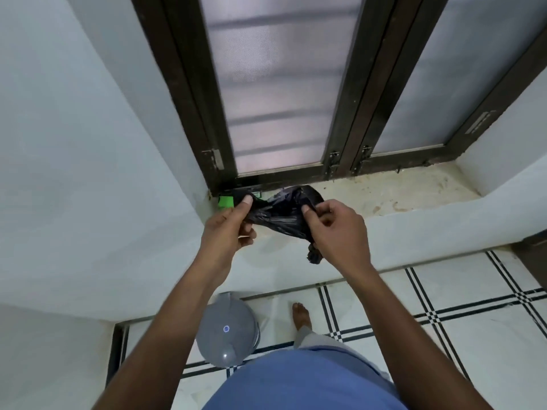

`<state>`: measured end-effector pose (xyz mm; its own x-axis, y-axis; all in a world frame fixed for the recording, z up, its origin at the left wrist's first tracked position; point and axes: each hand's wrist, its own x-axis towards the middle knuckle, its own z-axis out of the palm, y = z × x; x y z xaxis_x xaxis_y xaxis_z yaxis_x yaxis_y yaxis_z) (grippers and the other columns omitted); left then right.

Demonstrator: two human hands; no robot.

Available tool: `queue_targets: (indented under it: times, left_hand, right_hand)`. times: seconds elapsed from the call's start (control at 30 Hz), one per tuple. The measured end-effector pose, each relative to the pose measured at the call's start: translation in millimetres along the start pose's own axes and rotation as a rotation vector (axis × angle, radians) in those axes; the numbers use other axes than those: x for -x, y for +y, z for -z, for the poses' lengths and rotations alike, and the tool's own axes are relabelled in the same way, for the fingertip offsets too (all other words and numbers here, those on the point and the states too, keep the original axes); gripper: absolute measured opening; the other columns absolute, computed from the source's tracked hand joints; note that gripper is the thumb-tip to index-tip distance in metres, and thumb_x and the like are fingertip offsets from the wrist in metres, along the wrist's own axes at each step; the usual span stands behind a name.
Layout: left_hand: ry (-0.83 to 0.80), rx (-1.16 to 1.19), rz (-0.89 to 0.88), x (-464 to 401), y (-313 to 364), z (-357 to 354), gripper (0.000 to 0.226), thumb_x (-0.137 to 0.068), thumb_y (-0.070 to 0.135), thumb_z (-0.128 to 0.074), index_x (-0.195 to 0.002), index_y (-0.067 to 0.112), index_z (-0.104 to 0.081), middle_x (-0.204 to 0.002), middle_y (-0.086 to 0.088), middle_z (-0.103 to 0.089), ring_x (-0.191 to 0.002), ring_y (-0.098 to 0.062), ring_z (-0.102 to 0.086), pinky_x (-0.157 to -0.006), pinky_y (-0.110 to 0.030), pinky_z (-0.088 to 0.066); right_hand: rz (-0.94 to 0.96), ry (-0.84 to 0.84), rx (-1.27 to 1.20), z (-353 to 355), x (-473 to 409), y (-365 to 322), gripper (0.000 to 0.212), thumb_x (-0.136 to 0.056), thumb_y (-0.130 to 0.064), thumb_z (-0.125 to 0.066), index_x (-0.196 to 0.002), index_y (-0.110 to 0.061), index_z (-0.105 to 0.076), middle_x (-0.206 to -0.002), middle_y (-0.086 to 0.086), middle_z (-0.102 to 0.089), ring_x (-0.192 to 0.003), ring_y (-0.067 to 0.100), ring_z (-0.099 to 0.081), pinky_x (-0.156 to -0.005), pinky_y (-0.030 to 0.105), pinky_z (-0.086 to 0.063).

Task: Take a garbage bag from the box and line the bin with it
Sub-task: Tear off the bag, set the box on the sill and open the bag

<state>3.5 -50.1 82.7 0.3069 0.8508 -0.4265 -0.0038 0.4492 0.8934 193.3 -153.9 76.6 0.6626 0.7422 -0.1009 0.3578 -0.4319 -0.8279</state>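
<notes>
Nearest the camera, a blue garment (305, 383) covers the person's torso at the lower edge, with both forearms reaching forward above it. Below, a white tiled floor (461, 344) crossed by paired black lines; one bare foot (301, 315) stands on it. A grey bin (226, 329) with a domed lid, still closed, stands on the floor beside the wall, just left of the foot. At mid-frame, the left hand (228, 229) pinches one end of a crumpled black garbage bag (281, 216) between thumb and fingers; the right hand (337, 229) pinches the other end, fingers curled, with a bunched tail of the bag hanging under the palm. The bag is held in the air in front of a pale, stained window sill (399, 190). On the sill's left corner, partly hidden behind the left hand and the bag, a green and black box (225, 201). Behind the sill, a dark-framed window (278, 84) with frosted panes; pale grey-white walls (74, 143) enclose the recess on the left and right.
</notes>
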Motion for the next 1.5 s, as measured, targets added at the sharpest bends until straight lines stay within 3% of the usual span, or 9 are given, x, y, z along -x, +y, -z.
queue_targets:
  times: [0.13,0.4,0.57,0.7,0.83,0.93,1.13,1.3,1.5]
  left_hand:
    - [-0.06,0.013,0.014,30,-16,26,0.044,-0.098,0.044,-0.076,-0.106,0.001,-0.078,-0.083,-0.013,-0.074,-0.072,-0.023,-0.069,-0.077,-0.035,-0.059]
    - [0.074,0.334,0.062,72,-49,65,0.023,-0.109,0.021,-0.064,-0.114,0.001,-0.072,-0.101,-0.016,-0.08,-0.088,-0.026,-0.08,-0.081,-0.033,-0.066]
    - [0.011,0.487,0.072,92,-51,75,0.022,-0.111,0.009,-0.054,-0.122,0.007,-0.072,-0.112,-0.008,-0.076,-0.094,-0.021,-0.073,-0.095,-0.037,-0.064]
    - [0.113,0.346,-0.006,105,-54,72,0.014,-0.106,0.012,-0.065,-0.118,0.006,-0.069,-0.109,-0.013,-0.077,-0.089,-0.024,-0.076,-0.087,-0.035,-0.064]
    - [0.167,0.159,-0.076,120,-57,50,0.036,-0.098,0.018,-0.079,-0.119,-0.01,-0.068,-0.107,-0.025,-0.08,-0.09,-0.029,-0.078,-0.088,-0.038,-0.066]
    - [0.164,0.122,-0.123,138,-57,25,0.035,-0.093,0.016,-0.084,-0.118,-0.006,-0.071,-0.102,-0.024,-0.08,-0.089,-0.028,-0.08,-0.086,-0.037,-0.067]
    - [0.027,0.114,-0.03,168,-69,7,0.059,-0.074,0.021,-0.091,-0.124,-0.003,-0.07,-0.105,-0.021,-0.075,-0.096,-0.032,-0.072,-0.095,-0.044,-0.061]
    - [0.053,-0.08,0.062,194,-86,20,0.016,-0.088,0.019,-0.082,-0.102,0.011,-0.084,-0.088,-0.006,-0.071,-0.075,-0.021,-0.058,-0.08,-0.035,-0.053]
    - [0.162,0.507,0.211,209,-93,19,0.018,-0.111,0.013,-0.053,-0.104,0.005,-0.067,-0.096,-0.012,-0.072,-0.083,-0.023,-0.078,-0.086,-0.044,-0.068]
  right_hand:
    - [0.007,0.058,-0.087,-14,45,-5,0.028,-0.096,-0.059,-0.076,-0.112,-0.039,-0.065,-0.094,-0.015,-0.077,-0.076,0.014,-0.078,-0.066,0.042,-0.066]
    - [-0.367,-0.205,-0.84,-8,90,-4,0.027,-0.109,-0.031,-0.07,-0.114,-0.005,-0.075,-0.095,0.01,-0.08,-0.08,0.019,-0.076,-0.068,0.027,-0.063]
    - [-0.54,-0.208,-0.802,-15,98,4,0.021,-0.113,-0.018,-0.062,-0.121,-0.002,-0.072,-0.092,0.009,-0.079,-0.068,0.018,-0.077,-0.065,0.031,-0.066]
    - [-0.083,-0.043,0.085,-13,116,8,0.033,-0.11,-0.022,-0.059,-0.142,-0.017,-0.054,-0.133,0.001,-0.067,-0.093,0.021,-0.075,-0.079,0.042,-0.058]
    - [0.345,-0.021,0.059,8,139,-23,0.038,-0.106,-0.06,-0.062,-0.134,-0.035,-0.064,-0.112,-0.019,-0.07,-0.107,0.012,-0.067,-0.089,0.041,-0.059]
    - [0.255,-0.316,0.104,22,145,-30,0.054,-0.086,-0.079,-0.076,-0.121,-0.037,-0.074,-0.095,-0.021,-0.078,-0.088,0.001,-0.075,-0.079,0.032,-0.061]
    - [0.144,-0.419,-0.282,39,139,14,0.019,-0.098,-0.035,-0.086,-0.094,-0.017,-0.084,-0.082,0.003,-0.082,-0.08,0.021,-0.081,-0.079,0.036,-0.062]
    - [-0.313,-0.512,-0.697,65,125,38,0.034,-0.107,-0.04,-0.071,-0.106,-0.005,-0.075,-0.097,0.01,-0.082,-0.085,0.019,-0.078,-0.077,0.032,-0.064]
    - [-0.591,-0.67,-0.86,70,127,63,0.041,-0.113,-0.042,-0.061,-0.089,-0.015,-0.079,-0.075,-0.001,-0.07,-0.062,0.012,-0.061,-0.063,0.028,-0.053]
